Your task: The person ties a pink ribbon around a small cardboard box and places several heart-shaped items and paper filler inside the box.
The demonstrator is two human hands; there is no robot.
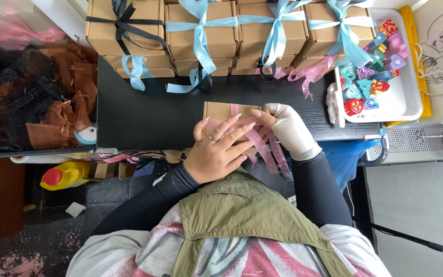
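A small brown cardboard box lies on the black table near its front edge. A pink ribbon runs across the box and trails off toward me. My left hand, bare with a ring, lies flat on the box with fingers spread, pressing the ribbon down. My right hand, in a white glove, pinches the ribbon at the box's right end.
Stacked brown boxes tied with light blue, black and pink ribbons line the table's back. A white tray of colourful small shapes sits at right. Brown pouches pile at left. A yellow bottle lies below the table.
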